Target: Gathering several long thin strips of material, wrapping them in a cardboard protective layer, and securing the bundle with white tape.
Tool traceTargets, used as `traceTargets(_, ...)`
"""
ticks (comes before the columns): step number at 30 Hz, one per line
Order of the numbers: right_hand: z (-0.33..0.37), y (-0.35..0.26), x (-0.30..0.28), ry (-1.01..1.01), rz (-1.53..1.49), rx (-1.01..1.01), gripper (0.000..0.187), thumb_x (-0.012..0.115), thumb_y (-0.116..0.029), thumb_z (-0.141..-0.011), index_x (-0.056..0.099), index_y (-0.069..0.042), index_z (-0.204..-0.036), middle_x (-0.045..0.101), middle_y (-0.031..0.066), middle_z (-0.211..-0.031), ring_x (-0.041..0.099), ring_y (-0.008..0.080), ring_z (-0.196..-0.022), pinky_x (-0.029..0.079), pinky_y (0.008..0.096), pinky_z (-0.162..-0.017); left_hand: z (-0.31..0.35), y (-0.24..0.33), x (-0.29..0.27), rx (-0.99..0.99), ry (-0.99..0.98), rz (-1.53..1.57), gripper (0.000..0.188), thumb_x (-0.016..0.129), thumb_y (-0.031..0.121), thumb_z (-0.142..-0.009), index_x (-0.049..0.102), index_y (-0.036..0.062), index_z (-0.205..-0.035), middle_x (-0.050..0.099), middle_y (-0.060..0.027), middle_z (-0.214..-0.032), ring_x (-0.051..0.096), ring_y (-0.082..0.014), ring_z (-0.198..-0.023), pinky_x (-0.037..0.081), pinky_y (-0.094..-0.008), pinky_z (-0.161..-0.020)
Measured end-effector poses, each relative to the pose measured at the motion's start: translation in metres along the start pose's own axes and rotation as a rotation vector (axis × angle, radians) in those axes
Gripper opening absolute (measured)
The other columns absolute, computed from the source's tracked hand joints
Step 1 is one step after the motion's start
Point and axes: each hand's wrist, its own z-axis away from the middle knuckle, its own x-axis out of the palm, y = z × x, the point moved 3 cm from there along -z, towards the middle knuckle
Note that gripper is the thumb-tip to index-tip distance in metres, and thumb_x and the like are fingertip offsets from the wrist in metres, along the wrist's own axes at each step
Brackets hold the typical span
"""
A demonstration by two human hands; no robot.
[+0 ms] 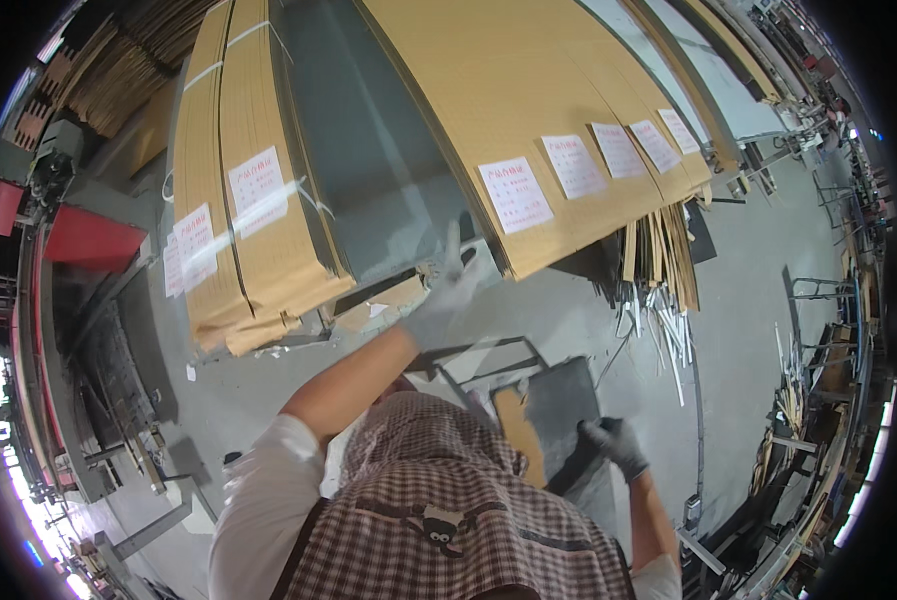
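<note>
My left hand [455,280], in a pale grey glove, reaches to the near edge of a grey work surface [358,130]. Its fingers stretch forward and apart, with nothing seen in them. On its left lie long tan paper-wrapped bundles [238,110] with white straps and labels; on its right lies a wide tan-wrapped stack [488,90] with several labels. My right hand [616,447], in a grey glove with dark fingertips, hangs low at my right side. Its fingers point left over a dark panel [563,395], apart from one another, and I see nothing held.
A metal frame [488,355] and a tan piece [518,435] sit just in front of me. Loose tan and white strips [658,300] hang below the stack's right end. Red machinery [93,240] stands at left, and metal racks [818,290] line the right.
</note>
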Motion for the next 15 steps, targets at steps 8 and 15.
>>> traceTargets(8, -0.029, 0.0, -0.052, -0.196, 0.18, -0.003, 0.057, 0.067, -0.054, -0.086, 0.074, 0.003, -0.087, 0.069, 0.0173, -0.07, 0.068, 0.024, -0.063, 0.051, 0.0374, -0.06, -0.057, 0.012, 0.044, -0.241, 0.261, 0.231, 0.124, 0.079, 0.05, -0.077, -0.011, 0.0097, -0.152, 0.035, -0.0202, -0.146, 0.045, -0.0298, -0.131, 0.045, -0.0429, -0.101)
traceTargets(15, -0.078, -0.198, -0.127, 0.701, 0.49, -1.342, 0.029, 0.065, -0.016, -0.085, 0.063, -0.006, -0.112, 0.063, 0.0148, -0.095, 0.059, 0.035, -0.091, 0.049, 0.0451, -0.08, -0.06, 0.003, 0.058, -0.197, 0.455, 0.217, 0.101, 0.082, 0.04, -0.075, 0.015, 0.0097, -0.144, 0.042, -0.0165, -0.134, 0.052, -0.0291, -0.121, 0.055, -0.046, -0.089)
